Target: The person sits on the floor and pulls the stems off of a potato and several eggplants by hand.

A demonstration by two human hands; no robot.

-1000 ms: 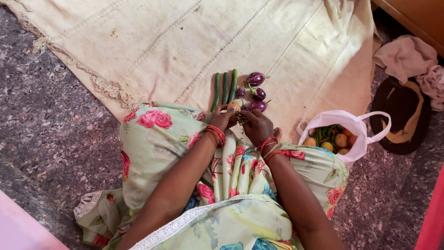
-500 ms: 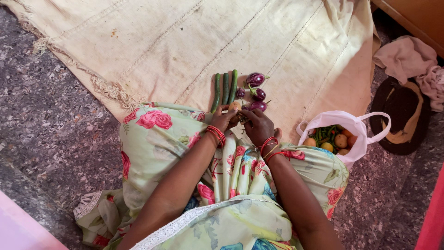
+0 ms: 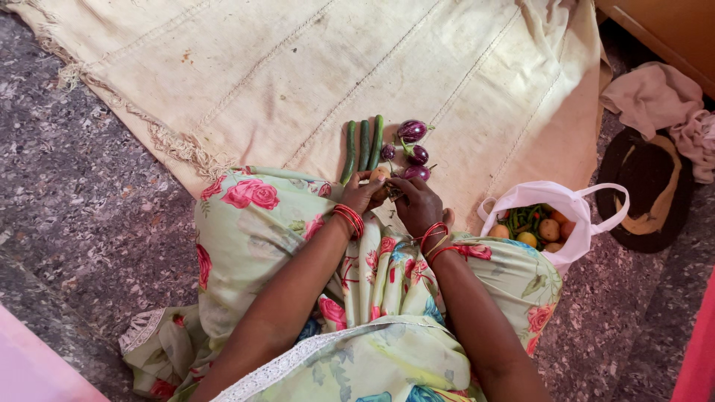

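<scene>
Little has shifted since the earlier frames: both hands stay bunched at the knees, view tipped slightly down. Left hand [image 3: 363, 193] and right hand [image 3: 417, 205] pinch one small yellowish vegetable [image 3: 379, 176] between them, fingers [image 3: 406, 190] curled onto it from both sides; its kind and long axis cannot be told, mostly covered. Left hand looks nearer. Just beyond the fingers on the cream cloth [image 3: 298, 74]: three green cucumbers [image 3: 363, 145], long axes pointing away from the person, and purple brinjals [image 3: 412, 149] beside them. White bag [image 3: 555, 219] sits right.
</scene>
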